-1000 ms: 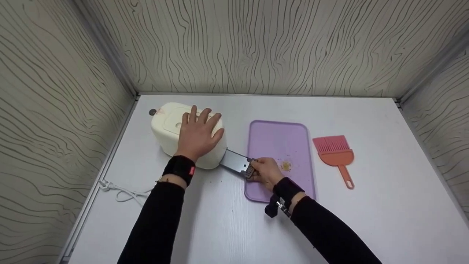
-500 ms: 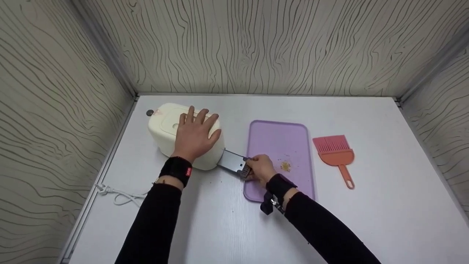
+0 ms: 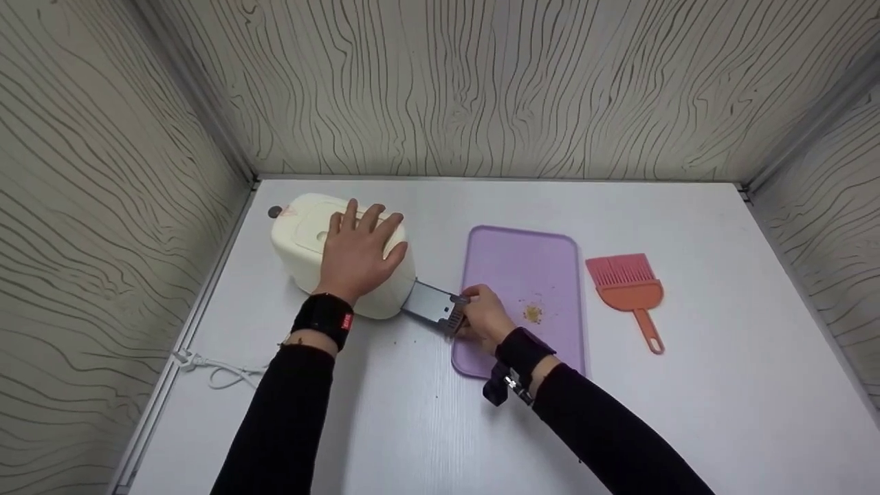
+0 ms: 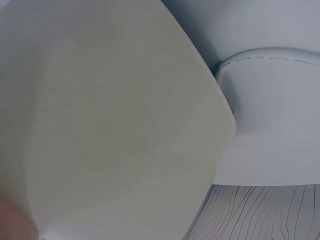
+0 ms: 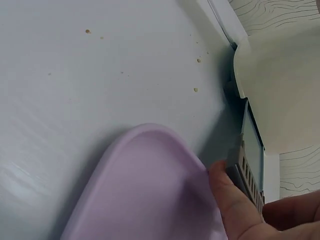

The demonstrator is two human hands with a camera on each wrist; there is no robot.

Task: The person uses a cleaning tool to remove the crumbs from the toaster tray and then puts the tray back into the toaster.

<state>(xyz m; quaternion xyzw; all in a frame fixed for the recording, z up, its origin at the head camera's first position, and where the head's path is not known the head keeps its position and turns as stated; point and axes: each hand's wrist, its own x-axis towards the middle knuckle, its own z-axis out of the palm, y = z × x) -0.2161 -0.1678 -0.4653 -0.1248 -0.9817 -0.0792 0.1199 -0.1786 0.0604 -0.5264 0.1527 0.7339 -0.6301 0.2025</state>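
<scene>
A cream toaster [image 3: 295, 240] stands at the left of the table, also filling much of the left wrist view. My left hand [image 3: 357, 258] rests on its top, fingers spread. A flat metal crumb tray [image 3: 427, 301] sticks out low from the toaster's right side, its inner part hidden inside. My right hand [image 3: 485, 317] pinches the tray's grey slotted end [image 5: 246, 175] between thumb and fingers, over the left edge of a purple serving tray [image 3: 519, 251]. Yellowish crumbs [image 3: 533, 313] lie in a small heap on the purple tray.
To the right lies an orange dustpan-shaped brush [image 3: 629, 295] with pink bristles. A white power cord [image 3: 223, 368] with its plug lies at the left edge. Loose crumbs [image 5: 196, 90] dot the white table [image 3: 412, 426]. Patterned panels [image 3: 481, 89] wall the back and sides.
The toaster, both hands and the crumb tray have shifted a little to the left. The power cord has moved left too. The brush stays put.
</scene>
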